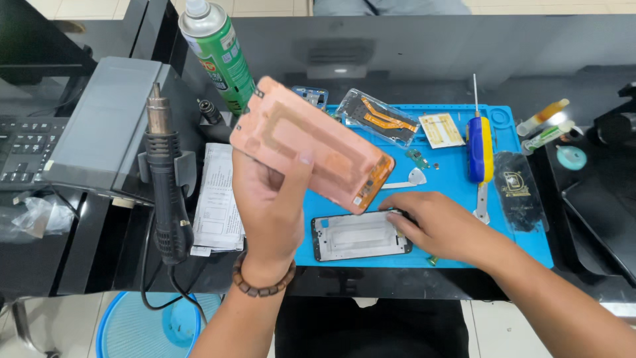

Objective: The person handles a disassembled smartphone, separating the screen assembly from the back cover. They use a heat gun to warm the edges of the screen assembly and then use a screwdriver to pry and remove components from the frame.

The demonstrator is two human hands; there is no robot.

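A copper-backed phone screen panel (pixel 311 142) is held tilted in the air by the left grip (pixel 268 205). A white-and-black phone frame (pixel 360 236) is lain flat beneath it, touched by the right grip (pixel 430 222).

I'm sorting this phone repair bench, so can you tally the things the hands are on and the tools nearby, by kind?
Copper-backed phone screen panel, held up in the left hand: 1
Phone frame on the blue mat, touched by the right hand: 1
Hot-air gun: 1
Green spray can: 1
Blue and yellow screwdriver: 1
Total: 5
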